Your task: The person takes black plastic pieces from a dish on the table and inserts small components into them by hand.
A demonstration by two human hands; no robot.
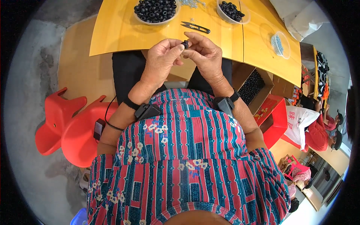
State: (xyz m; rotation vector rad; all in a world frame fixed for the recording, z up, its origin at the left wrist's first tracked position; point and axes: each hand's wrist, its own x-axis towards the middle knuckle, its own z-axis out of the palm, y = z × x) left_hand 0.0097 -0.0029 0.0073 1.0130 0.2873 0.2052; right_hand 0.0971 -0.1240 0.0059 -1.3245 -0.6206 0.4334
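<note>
A small black part (185, 45) is pinched between the thumb and index finger of my left hand (161, 62), just off the table's near edge. From the other side my right hand (208, 58) closes on the same part with thumb and fingertips. Fingers cover much of it, so its exact shape is hard to make out. Just beyond my hands, black thread snips (195, 27) lie on the yellow table (123, 30). A round plastic bowl (153, 23) heaped with black ring-shaped parts stands at the far left, and a smaller bowl (225, 17) of similar parts at the far right.
Tiny clear pieces (192, 3) are scattered between the bowls. A clear tub (285, 48) of pale blue pieces stands at right. Below the table edge sits a cardboard box (261, 94) of black parts. Red chairs (80, 131) stand at left; people (318, 131) work at far right.
</note>
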